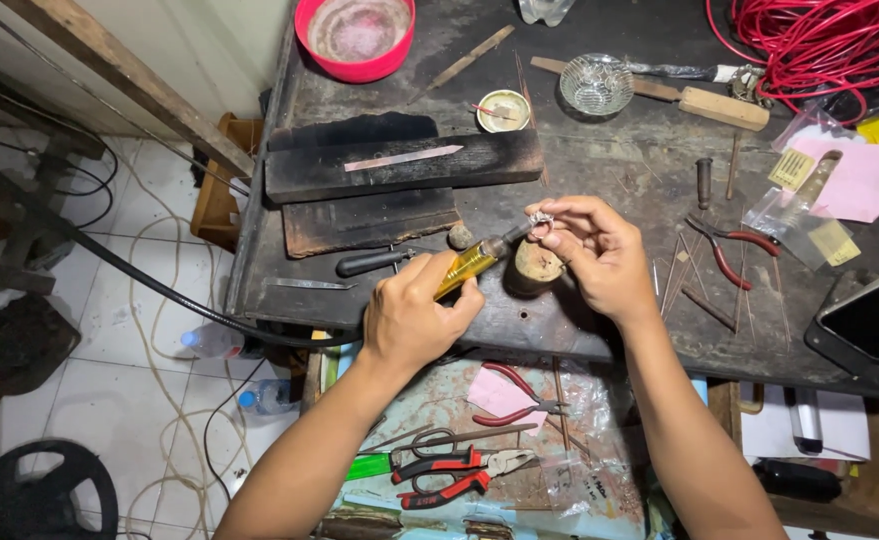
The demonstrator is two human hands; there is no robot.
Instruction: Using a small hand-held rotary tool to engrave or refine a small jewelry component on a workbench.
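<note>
Hands working over the desk [599,170]: left hand [417,318] closing tight around a yellow-handled tool [471,262], tip meeting a small ring [541,222] that the right hand [599,255] is pinching at fingertips above a wooden peg [537,265] — bracing there likely steadying strokes.

Translucent yellow plastic tool handle [467,266]

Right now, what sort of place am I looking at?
Likely a small jeweller's or metalwork bench. The right hand pinches a small ring, the left hand works it with a yellow-handled tool, and red-handled pliers lie on the scorched dark table.
</note>
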